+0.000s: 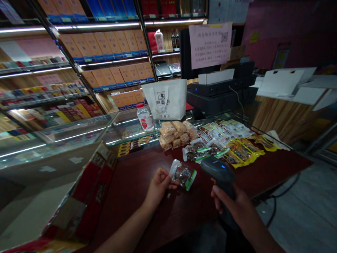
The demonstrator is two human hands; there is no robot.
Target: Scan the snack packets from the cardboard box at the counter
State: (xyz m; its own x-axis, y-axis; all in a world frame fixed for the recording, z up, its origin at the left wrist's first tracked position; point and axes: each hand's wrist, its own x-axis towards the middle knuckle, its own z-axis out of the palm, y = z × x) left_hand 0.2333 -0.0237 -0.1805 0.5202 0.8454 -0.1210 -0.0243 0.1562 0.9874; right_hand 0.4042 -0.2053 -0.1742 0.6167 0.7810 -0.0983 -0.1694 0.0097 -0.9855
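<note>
My left hand point(159, 184) pinches the left edge of a small clear snack packet point(182, 174) with a green strip, just above the dark red-brown counter point(131, 218). Dark pieces show through its film. In my right hand point(231, 202) is a black barcode scanner point(218, 170) with a small blue light on top, its head tilted toward the packet. Behind the scanner lie similar green-edged packets point(205, 149). Yellow-edged snack packets point(240, 151) spread to their right, and a pile of wrapped bread-like snacks point(176, 133) sits farther left.
An open cardboard box point(89, 189) stands at the left. At the back are a red-capped bottle point(144, 118), a white tote bag point(168, 100) and a monitor point(186, 56) with a paper sign point(210, 45). Boxed goods fill the shelves; cables point(275, 207) hang at the right.
</note>
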